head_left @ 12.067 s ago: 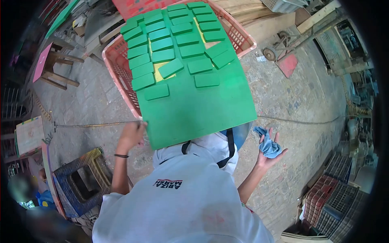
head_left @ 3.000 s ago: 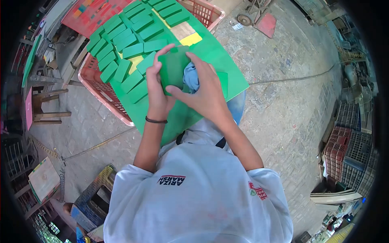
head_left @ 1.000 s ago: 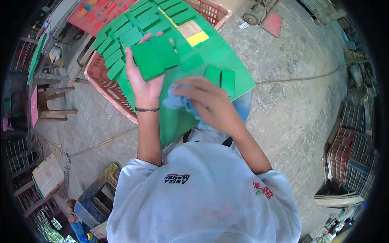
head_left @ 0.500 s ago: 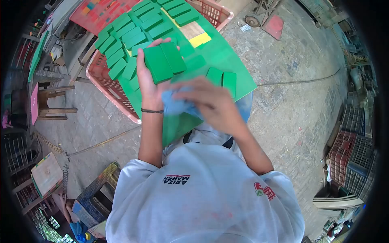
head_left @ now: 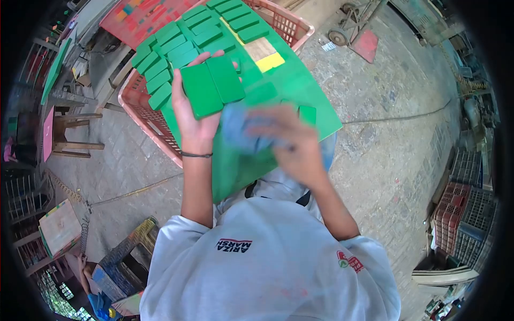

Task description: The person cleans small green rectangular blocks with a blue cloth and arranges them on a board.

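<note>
Two green rectangular blocks (head_left: pixel 212 86) lie side by side across my left hand (head_left: pixel 194 119), its fingers wrapped round their far edge. My right hand (head_left: pixel 286 128), smeared by motion, grips a crumpled blue cloth (head_left: pixel 238 125). The cloth is just to the right of the held blocks, over the green board (head_left: pixel 316 80). Another green block (head_left: pixel 307 114) lies on the board beyond my right hand and is partly covered by it. Many more green blocks (head_left: pixel 206 36) lie in rows on the far left part of the board.
The board rests on a pink plastic crate (head_left: pixel 140 109). A yellow and bare-wood strip (head_left: pixel 262 51) shows on it. A wooden stool (head_left: pixel 75 135) stands at left, a wheeled cart (head_left: pixel 345 32) at the far right. Stacked crates (head_left: pixel 463 214) line the right side. A person (head_left: pixel 96 297) is at lower left.
My left hand has tilted the two blocks slightly and shifted a little left and down. My right hand with the cloth has moved slightly right, and now covers more of the blocks behind it.
</note>
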Available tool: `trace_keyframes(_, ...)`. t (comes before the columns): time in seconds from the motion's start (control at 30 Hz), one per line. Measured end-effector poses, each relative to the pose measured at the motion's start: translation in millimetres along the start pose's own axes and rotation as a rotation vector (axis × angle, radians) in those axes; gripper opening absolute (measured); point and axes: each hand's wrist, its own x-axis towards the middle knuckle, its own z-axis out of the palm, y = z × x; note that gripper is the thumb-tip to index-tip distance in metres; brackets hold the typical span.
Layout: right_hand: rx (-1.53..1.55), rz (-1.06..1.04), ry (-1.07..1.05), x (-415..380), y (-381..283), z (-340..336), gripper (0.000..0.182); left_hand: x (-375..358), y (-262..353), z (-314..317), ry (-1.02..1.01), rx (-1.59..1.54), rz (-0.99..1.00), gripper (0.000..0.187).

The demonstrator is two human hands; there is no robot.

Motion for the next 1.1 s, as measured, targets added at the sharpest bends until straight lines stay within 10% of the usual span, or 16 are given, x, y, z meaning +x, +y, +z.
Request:
trace_keyframes(0.17, -0.274, 0.0, 0.348, 52, 22, -7, 0.062, -1, -25, 16, 0.041, 0.093, -0.038, 0.057)
trace_keyframes(0.4, 0.042, 0.278, -0.235, -14, -15, 6, 0.055, -3, -19, -32, 0.037, -0.114, -0.108, 0.054)
trace_keyframes(0.7, 0.283, 0.691, 0.731, -56, 10, -82, 0.033, 41, -101, -34, 0.088, 0.372, -0.066, 0.045)
trace_keyframes(1.1, 0.36, 0.722, 0.985, -116, 18, -87, 0.04, 73, -139, -44, -0.014, 0.896, 0.399, 0.034)
